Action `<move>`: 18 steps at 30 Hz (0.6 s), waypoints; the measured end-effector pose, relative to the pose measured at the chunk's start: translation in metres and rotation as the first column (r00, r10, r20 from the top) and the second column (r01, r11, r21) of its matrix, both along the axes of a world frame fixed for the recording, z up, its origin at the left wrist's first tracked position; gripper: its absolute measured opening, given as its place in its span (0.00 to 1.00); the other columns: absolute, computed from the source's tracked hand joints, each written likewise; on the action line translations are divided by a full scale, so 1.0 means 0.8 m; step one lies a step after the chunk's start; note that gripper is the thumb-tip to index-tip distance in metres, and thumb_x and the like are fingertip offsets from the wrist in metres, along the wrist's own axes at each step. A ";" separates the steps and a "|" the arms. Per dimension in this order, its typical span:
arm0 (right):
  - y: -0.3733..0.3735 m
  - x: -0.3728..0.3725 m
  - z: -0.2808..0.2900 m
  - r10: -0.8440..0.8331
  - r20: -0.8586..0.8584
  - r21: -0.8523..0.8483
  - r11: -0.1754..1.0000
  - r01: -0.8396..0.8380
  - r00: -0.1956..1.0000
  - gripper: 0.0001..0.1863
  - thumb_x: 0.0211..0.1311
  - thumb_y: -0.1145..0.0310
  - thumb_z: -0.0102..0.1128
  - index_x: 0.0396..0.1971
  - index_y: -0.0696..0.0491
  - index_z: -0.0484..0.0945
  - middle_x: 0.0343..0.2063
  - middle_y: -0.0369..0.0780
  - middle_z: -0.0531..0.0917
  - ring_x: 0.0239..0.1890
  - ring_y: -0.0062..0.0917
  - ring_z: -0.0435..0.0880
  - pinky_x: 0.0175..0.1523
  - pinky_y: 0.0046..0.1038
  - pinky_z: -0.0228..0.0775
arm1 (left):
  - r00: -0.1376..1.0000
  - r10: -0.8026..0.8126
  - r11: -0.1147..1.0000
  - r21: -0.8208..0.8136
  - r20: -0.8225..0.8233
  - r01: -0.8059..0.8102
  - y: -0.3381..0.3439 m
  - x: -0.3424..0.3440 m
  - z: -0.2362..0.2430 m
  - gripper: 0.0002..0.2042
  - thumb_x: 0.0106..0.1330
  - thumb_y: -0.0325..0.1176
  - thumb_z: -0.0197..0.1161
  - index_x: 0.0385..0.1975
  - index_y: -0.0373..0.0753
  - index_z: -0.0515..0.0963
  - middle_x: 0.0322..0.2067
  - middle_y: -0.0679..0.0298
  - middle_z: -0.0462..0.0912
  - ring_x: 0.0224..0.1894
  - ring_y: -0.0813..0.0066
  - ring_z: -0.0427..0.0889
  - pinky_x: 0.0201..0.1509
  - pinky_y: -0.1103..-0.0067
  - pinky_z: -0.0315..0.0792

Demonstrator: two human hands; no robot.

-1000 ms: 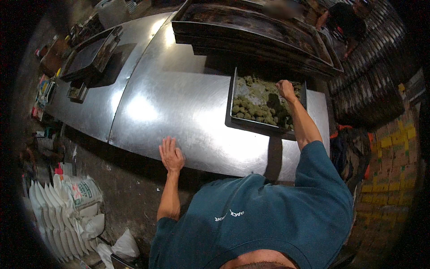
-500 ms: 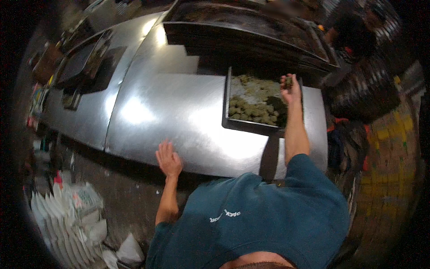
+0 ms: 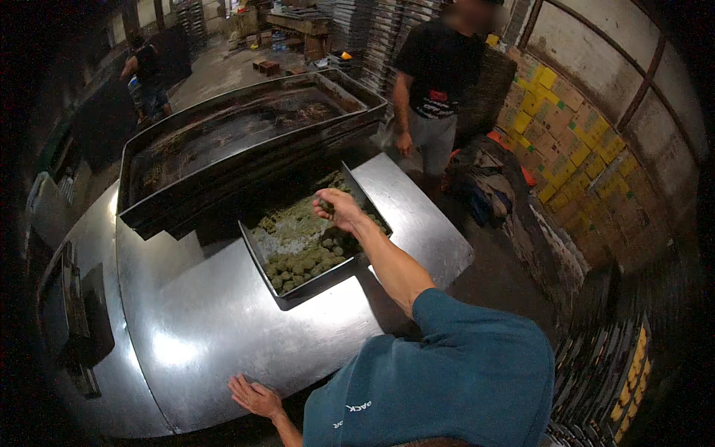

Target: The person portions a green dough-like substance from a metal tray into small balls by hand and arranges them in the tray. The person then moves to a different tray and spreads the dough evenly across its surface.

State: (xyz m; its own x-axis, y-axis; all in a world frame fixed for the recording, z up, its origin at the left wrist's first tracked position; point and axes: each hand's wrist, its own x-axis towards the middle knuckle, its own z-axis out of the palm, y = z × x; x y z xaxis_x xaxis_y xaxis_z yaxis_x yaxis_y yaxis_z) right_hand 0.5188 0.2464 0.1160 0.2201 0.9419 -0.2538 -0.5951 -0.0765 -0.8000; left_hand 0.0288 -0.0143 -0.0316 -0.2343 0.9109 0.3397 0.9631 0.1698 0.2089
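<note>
My right hand (image 3: pixel 341 209) is over the dark metal tray (image 3: pixel 313 281), fingers curled round a lump of greenish dough-like stuff, mostly hidden by them. Inside the tray, rounded green balls (image 3: pixel 302 268) crowd the near side. Loose green paste (image 3: pixel 292 222) is smeared and heaped over the rest of its bottom. Down at the near edge of the steel table (image 3: pixel 201 313), my left hand (image 3: pixel 257 397) rests open, palm down on the metal, with nothing in it.
Behind the tray stands a stack of large black baking trays (image 3: pixel 246 141). A person in a dark shirt (image 3: pixel 439 67) stands beyond the table, another person (image 3: pixel 145 78) far left. Folded cartons (image 3: pixel 566 141) are piled at the right, with racked trays (image 3: pixel 607 372) at lower right.
The view has swung to the right and up, bringing the standing person and cartons into sight. My right hand stays over the tray; my left now lies on the table edge.
</note>
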 end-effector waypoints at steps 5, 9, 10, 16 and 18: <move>0.006 0.018 -0.038 -0.033 0.011 -0.117 0.993 0.034 0.999 0.18 0.72 0.52 0.51 0.32 0.53 0.73 0.32 0.42 0.80 0.25 0.24 0.73 0.28 0.25 0.69 | 0.999 -0.019 1.000 0.017 -0.025 0.020 0.003 -0.003 0.003 0.20 0.71 0.34 0.45 0.61 0.39 0.71 0.67 0.57 0.66 0.72 0.56 0.59 0.74 0.57 0.47; 0.024 0.014 -0.037 0.012 0.704 -0.241 0.945 0.223 0.710 0.32 0.67 0.38 0.48 0.21 0.55 0.75 0.22 0.42 0.78 0.26 0.29 0.74 0.32 0.39 0.66 | 0.996 -0.078 0.988 0.135 0.036 0.073 0.001 -0.004 0.013 0.21 0.68 0.30 0.50 0.61 0.39 0.71 0.65 0.54 0.67 0.70 0.53 0.61 0.74 0.57 0.49; 0.027 0.010 -0.030 -0.029 0.804 -0.160 0.952 0.263 0.594 0.33 0.68 0.40 0.48 0.21 0.57 0.76 0.21 0.42 0.79 0.27 0.29 0.75 0.32 0.39 0.65 | 0.997 -0.072 0.993 0.100 0.018 0.069 -0.001 -0.004 0.015 0.21 0.69 0.32 0.49 0.61 0.39 0.71 0.66 0.55 0.67 0.70 0.54 0.61 0.74 0.57 0.49; -0.025 0.039 -0.004 0.074 0.332 0.042 0.995 -0.093 0.940 0.15 0.69 0.58 0.56 0.45 0.55 0.75 0.27 0.38 0.82 0.25 0.20 0.77 0.26 0.22 0.64 | 0.997 -0.016 0.998 0.067 0.076 0.011 0.003 -0.003 0.006 0.21 0.70 0.33 0.47 0.61 0.41 0.72 0.67 0.58 0.66 0.71 0.55 0.59 0.74 0.55 0.47; -0.042 0.043 -0.008 -0.001 0.068 -0.075 0.997 0.006 0.998 0.17 0.69 0.54 0.55 0.40 0.54 0.76 0.27 0.37 0.81 0.22 0.20 0.75 0.22 0.22 0.61 | 0.995 -0.013 0.999 0.053 0.094 0.008 0.004 -0.004 0.003 0.21 0.69 0.33 0.48 0.61 0.41 0.72 0.67 0.58 0.66 0.71 0.55 0.59 0.74 0.55 0.46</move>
